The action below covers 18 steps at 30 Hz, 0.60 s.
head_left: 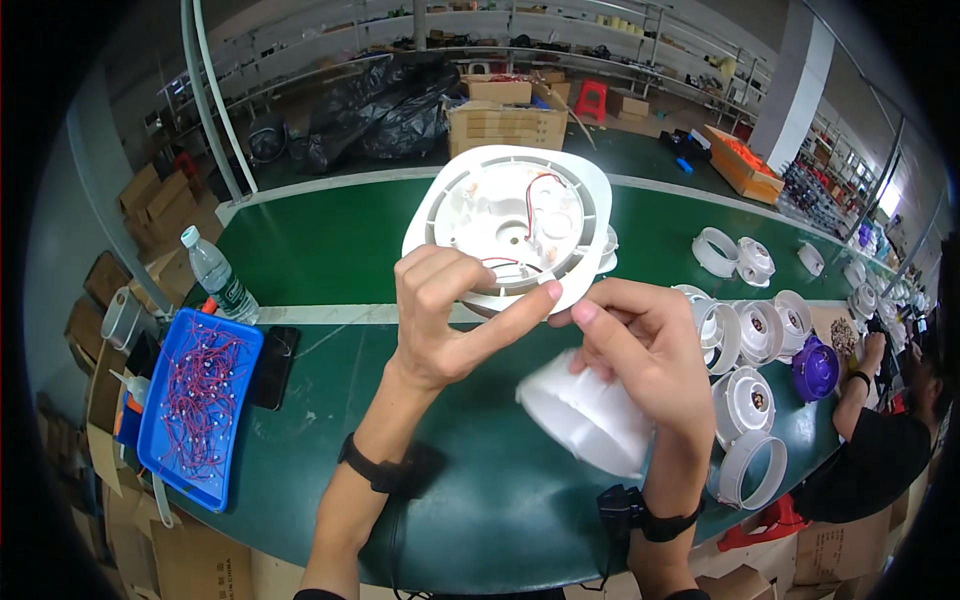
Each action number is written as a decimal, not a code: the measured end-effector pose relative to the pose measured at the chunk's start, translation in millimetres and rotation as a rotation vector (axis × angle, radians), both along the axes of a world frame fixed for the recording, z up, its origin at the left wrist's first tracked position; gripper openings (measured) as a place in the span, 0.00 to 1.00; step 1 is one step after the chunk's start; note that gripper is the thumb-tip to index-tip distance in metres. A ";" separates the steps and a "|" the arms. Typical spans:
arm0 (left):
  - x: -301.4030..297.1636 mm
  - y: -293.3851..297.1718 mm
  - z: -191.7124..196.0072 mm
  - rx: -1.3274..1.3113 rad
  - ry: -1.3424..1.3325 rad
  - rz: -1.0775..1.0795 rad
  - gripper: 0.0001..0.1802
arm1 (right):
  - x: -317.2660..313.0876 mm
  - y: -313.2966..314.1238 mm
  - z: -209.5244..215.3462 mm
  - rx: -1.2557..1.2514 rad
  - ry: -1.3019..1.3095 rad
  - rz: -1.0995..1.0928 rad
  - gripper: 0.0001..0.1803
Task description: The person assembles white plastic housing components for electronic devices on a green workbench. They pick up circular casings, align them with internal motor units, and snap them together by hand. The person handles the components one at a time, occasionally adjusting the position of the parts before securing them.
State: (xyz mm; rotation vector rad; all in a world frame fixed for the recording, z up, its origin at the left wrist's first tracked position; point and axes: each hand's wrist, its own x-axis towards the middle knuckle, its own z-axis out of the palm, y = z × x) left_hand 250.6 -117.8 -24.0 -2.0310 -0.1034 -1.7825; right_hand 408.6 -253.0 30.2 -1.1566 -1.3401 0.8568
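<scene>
A white plastic fan housing, round inside a rounded-square rim, is held up tilted above the table, its inside facing me. Thin red and black wires run along its inner face. My left hand is closed on the near edge, thumb stretched along the rim and fingers curled over the inside. At the rim's lower right corner, my right hand has thumb and forefinger close together. A white cup-shaped plastic ring hangs tilted beneath the right hand, its curled fingers against the ring's upper edge.
To the left are a blue tray of red wires, a black phone and a water bottle. Several white housings and rings and a purple one stand right. A co-worker sits at the far right.
</scene>
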 end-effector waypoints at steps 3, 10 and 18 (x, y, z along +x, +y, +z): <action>-1.3 -3.6 5.9 0.024 -0.015 -0.003 0.22 | -1.7 -0.8 5.2 -0.057 0.143 0.105 0.19; 6.6 -12.6 -10.7 -0.063 0.057 0.096 0.21 | -0.9 14.8 -12.4 -0.064 0.078 -0.187 0.21; 32.6 -1.7 -41.5 -0.565 0.446 0.069 0.34 | 44.8 70.0 -77.0 -0.350 0.393 -0.101 0.16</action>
